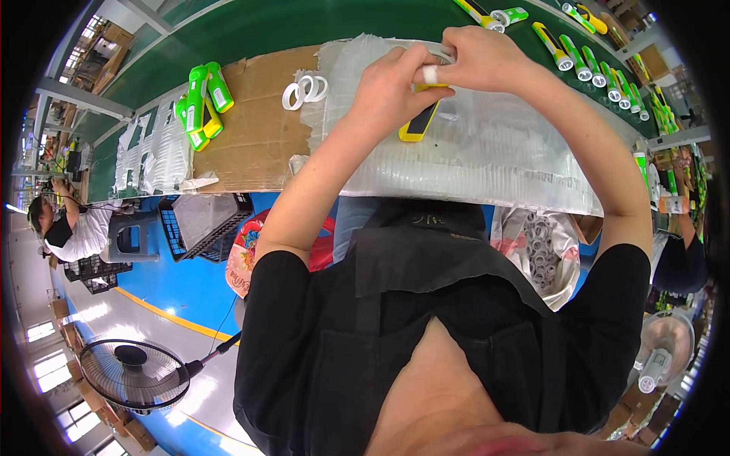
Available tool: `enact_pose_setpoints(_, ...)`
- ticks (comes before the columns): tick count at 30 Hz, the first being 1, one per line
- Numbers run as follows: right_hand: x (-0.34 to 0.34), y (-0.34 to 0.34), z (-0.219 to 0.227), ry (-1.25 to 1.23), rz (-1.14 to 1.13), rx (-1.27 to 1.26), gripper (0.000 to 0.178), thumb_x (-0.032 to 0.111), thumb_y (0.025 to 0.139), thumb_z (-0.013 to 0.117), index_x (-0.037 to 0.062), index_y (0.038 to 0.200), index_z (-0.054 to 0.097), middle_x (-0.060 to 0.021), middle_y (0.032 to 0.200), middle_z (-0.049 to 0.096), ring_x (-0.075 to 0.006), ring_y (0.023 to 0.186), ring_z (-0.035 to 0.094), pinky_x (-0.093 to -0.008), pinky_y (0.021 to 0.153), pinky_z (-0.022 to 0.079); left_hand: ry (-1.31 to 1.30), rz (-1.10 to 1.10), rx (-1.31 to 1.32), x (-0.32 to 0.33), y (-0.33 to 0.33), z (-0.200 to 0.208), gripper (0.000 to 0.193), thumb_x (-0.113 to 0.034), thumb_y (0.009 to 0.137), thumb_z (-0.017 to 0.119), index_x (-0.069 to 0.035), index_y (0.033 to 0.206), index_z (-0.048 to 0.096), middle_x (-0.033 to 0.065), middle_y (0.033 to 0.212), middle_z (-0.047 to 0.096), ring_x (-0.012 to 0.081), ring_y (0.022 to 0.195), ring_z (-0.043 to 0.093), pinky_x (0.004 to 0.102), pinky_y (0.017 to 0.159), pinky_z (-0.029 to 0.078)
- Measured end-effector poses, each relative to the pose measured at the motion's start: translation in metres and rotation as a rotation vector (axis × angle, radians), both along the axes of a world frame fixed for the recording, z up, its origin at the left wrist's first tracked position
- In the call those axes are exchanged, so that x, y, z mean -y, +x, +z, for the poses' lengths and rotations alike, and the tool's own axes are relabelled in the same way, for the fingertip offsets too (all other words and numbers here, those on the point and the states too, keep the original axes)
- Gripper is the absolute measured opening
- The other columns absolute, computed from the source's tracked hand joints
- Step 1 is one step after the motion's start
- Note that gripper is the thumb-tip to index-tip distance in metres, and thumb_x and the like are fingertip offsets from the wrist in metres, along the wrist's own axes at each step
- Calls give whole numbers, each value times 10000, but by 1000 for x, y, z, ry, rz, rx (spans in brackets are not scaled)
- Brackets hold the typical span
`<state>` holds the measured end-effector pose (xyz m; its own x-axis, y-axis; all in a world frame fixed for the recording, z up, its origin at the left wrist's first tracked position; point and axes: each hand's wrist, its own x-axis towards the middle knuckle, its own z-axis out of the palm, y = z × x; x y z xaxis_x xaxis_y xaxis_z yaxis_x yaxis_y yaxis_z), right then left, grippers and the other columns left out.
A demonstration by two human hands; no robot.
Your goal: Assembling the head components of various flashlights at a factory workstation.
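Both hands meet over the plastic-covered middle of the bench, around a yellow-and-black flashlight (417, 128). My left hand (397, 80) is closed on its upper part. From the other side my right hand (480, 61) closes over the flashlight's far end, fingers pressed against the left ones. A pale ring edge (441, 55) shows between the fingers, and a white band wraps one finger. The flashlight's head is mostly hidden by the hands. Left of my left hand lie several loose white rings (292, 96).
Green-and-yellow flashlights (196, 99) are piled at the left on cardboard (258, 114). More flashlights (589, 64) stand in a row at the far right. Below the bench are a bag of rings (541, 254), a black crate (201, 228) and a fan (133, 372). People sit at both sides.
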<state>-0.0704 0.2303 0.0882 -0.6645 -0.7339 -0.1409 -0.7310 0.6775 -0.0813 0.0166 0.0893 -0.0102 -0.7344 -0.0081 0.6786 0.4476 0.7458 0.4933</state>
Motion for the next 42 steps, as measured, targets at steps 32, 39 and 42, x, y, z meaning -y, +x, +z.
enact_pose_setpoints(32,-62,39,6,-944,408,254,396,259,814,758,26,1076,574,-34,808,616,-94,652,570,-241,595,469,505,-705,597,13,43,22,1035,-336,726,843,-126,1517,209,187,1176,633,296,1112,615,411,982,453)
enact_pose_setpoints(39,-16,-34,-85,-889,-58,2,353,377,970,438,104,1127,597,-169,925,654,-386,815,645,-436,679,493,-64,-187,425,31,-37,-5,635,-295,760,739,-88,1303,484,222,969,675,404,869,655,473,752,524)
enact_pose_setpoints(42,14,-85,-125,-913,-155,46,369,365,975,425,89,1149,600,-184,989,667,-384,956,629,-418,799,486,-188,-22,547,50,-73,-24,624,-338,797,717,-131,1329,467,205,953,678,399,864,649,470,738,514)
